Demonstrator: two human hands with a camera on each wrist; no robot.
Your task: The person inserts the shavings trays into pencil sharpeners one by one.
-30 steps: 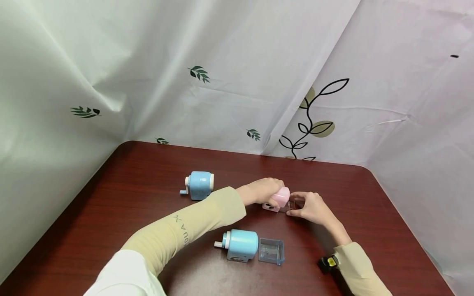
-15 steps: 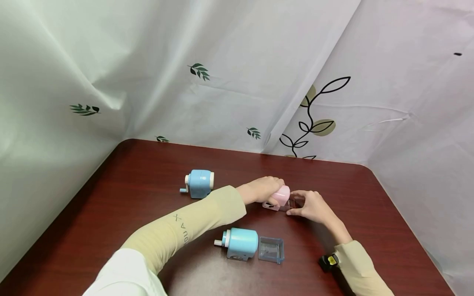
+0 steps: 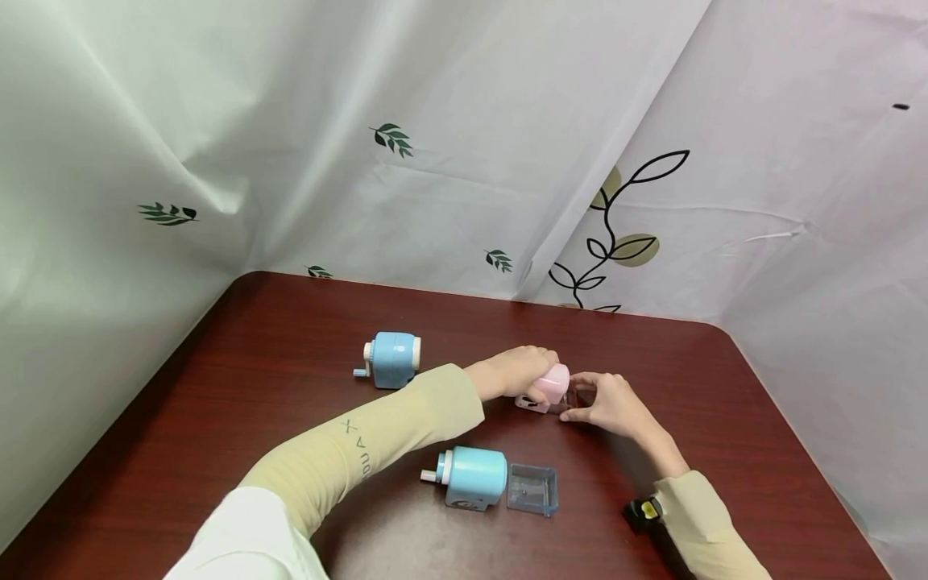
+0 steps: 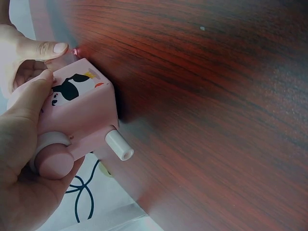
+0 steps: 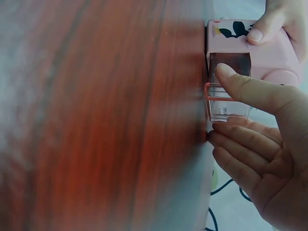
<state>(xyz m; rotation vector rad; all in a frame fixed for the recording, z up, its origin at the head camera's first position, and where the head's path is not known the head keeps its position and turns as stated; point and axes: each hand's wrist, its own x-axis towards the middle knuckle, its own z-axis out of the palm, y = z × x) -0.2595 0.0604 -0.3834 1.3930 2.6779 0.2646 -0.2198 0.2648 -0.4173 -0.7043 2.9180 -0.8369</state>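
My left hand (image 3: pixel 513 374) grips a pink pencil sharpener (image 3: pixel 555 382) from above, at the middle right of the table. In the left wrist view its thumb presses the side with a black-and-white cartoon sticker (image 4: pixel 73 90), and the white crank handle (image 4: pixel 119 145) points away from the hand. My right hand (image 3: pixel 615 409) holds the sharpener's clear shavings drawer (image 5: pixel 227 109) between thumb and fingers. As the right wrist view shows, that drawer sticks partly out of the dark slot (image 5: pixel 230 62) in the pink body, its thumb on the near side and fingertips at the outer end.
A turquoise sharpener (image 3: pixel 476 474) stands nearer the front, with its detached clear bluish drawer (image 3: pixel 532 490) to its right. Behind my left forearm is a blue sharpener (image 3: pixel 394 359). White patterned sheeting (image 3: pixel 435 201) rises behind the dark red table (image 3: pixel 290 346).
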